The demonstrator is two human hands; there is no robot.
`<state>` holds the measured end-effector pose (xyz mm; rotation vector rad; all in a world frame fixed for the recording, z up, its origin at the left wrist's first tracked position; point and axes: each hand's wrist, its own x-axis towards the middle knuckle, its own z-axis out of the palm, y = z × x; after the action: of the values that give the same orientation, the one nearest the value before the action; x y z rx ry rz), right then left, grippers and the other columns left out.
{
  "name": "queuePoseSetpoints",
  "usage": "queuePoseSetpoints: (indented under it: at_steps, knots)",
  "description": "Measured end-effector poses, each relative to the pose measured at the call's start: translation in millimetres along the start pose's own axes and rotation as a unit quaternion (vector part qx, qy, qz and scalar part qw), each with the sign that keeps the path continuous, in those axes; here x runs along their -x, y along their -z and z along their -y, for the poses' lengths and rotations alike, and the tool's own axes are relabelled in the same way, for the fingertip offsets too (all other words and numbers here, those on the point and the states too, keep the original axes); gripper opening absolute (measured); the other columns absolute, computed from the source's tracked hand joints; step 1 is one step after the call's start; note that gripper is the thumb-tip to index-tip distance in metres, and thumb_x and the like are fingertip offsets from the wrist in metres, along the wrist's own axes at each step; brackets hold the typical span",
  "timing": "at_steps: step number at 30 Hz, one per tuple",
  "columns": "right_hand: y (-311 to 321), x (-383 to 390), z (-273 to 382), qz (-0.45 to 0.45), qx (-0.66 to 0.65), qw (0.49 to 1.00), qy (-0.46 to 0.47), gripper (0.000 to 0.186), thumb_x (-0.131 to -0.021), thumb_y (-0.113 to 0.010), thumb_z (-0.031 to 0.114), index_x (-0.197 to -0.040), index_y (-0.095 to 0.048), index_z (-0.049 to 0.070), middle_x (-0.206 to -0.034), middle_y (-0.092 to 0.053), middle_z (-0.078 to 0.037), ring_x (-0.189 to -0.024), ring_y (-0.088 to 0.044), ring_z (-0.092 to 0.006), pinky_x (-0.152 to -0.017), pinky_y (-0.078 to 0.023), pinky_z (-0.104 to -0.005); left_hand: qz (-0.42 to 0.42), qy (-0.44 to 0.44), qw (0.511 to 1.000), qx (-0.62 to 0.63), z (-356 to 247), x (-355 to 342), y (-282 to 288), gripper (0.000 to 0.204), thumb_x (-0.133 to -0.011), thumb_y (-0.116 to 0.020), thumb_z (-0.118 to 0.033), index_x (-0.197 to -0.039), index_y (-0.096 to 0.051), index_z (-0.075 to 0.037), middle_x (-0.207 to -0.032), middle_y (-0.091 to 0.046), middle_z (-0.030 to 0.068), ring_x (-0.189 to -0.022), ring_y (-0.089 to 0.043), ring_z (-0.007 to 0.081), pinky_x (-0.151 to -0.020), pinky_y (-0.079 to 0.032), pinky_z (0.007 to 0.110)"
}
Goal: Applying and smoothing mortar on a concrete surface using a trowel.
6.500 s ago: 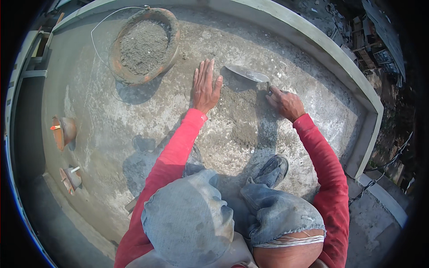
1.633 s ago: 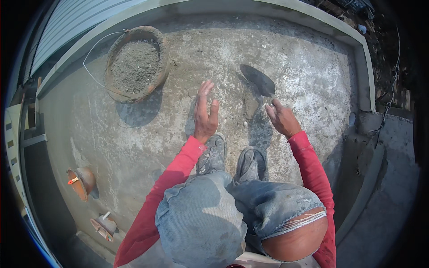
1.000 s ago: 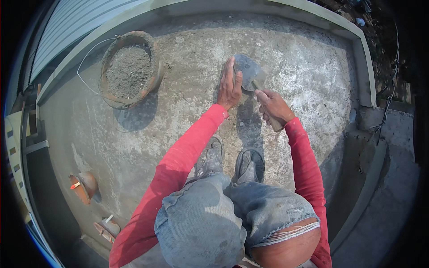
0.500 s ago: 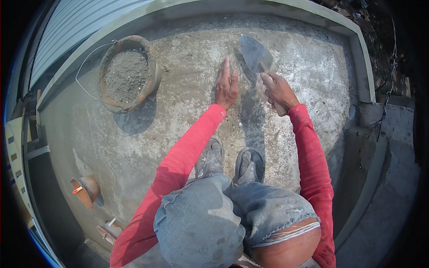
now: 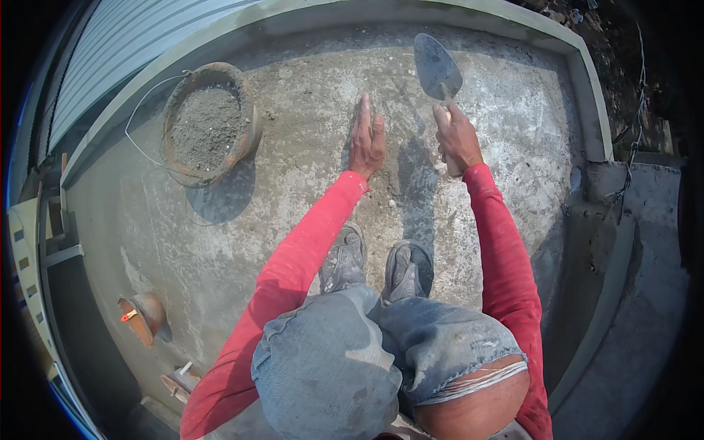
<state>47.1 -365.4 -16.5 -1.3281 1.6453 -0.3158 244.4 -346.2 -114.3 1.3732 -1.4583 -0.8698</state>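
A pointed metal trowel (image 5: 438, 67) is in my right hand (image 5: 457, 137), whose fingers wrap round its handle. Its blade points away from me, toward the far low wall. Over the rough concrete floor (image 5: 308, 95), my left hand (image 5: 367, 143) is stretched out with straight fingers and holds nothing. Whether its edge touches the floor I cannot tell. Far to the left stands a round bucket (image 5: 253, 132) with a wire handle, filled with grey, crumbly mortar (image 5: 207, 126).
A low wall (image 5: 506, 26) curves round the far side and the right. Near left lie a small clay-coloured pot (image 5: 150, 314) with an orange-red item in it and a tool with a white handle (image 5: 180, 380). My shoes (image 5: 407, 273) stand close in front of me.
My right hand has moved the trowel slightly farther away, and its blade has swung toward the far wall. My left hand has shifted only a little.
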Motion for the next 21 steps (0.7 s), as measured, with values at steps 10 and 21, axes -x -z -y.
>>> queuePoseSetpoints:
  at_steps: [10, 21]
  knots:
    - [-20.8, 4.3, -42.1, 0.025, 0.023, 0.998, 0.048, 0.049, -0.103, -0.055, 0.046, -0.125, -0.059, 0.003, -0.063, -0.057, -0.007, -0.047, -0.058, -0.0175, -0.041, -0.047, -0.0329, 0.019, -0.004, 1.000, -0.020, 0.4, 7.2, -2.1, 0.080, -0.107, -0.029, -0.057, -0.159, -0.025, 0.003, -0.163, -0.029, 0.0280, -0.152, -0.027, 0.0424, -0.125, -0.023, 0.046]
    - [-42.9, 105.6, -79.3, 0.092, -0.113, 0.985, -0.089, 0.043, -0.105, -0.054, 0.045, -0.102, -0.055, 0.002, -0.062, -0.058, -0.010, -0.043, -0.057, -0.0182, -0.044, -0.046, -0.0347, 0.097, -0.014, 0.993, -0.070, -6.9, 54.2, 8.3, 0.072, -0.108, -0.031, -0.055, -0.155, -0.038, 0.000, -0.157, -0.042, 0.0245, -0.148, -0.038, 0.0405, -0.121, -0.033, 0.045]
